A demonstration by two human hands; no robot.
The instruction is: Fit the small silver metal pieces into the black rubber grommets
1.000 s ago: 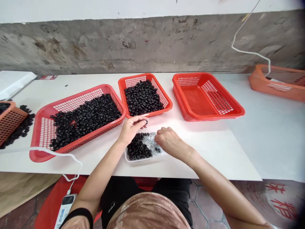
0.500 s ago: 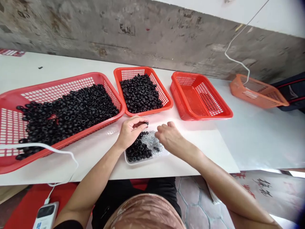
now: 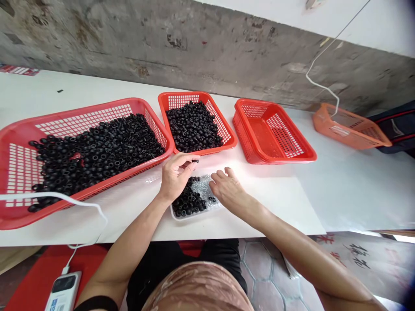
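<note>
My left hand point(image 3: 175, 176) pinches a small black ring-shaped piece point(image 3: 195, 161) between thumb and fingertips, just in front of the middle basket. Below both hands lies a shallow clear plastic tray point(image 3: 189, 217). Black pieces point(image 3: 188, 201) of the same sort fill its left side, and tiny clear shiny beads point(image 3: 202, 186) lie to their right. My right hand point(image 3: 227, 185) hovers at the tray's right side, fingers bent and slightly apart over the beads. Its thumb is hidden, and no object shows in it.
A large red basket point(image 3: 87, 110) of black pieces stands at left, a smaller red basket point(image 3: 228, 146) of them at the middle. Stacked red baskets point(image 3: 275, 160) and an orange basket point(image 3: 352, 131) are to the right. A white cable point(image 3: 81, 203) crosses at left to a power bank point(image 3: 63, 291).
My left hand has risen slightly with the black piece, turning it a little. The fingers of my right hand have loosened and spread over the clear beads. The view has shifted slightly.
</note>
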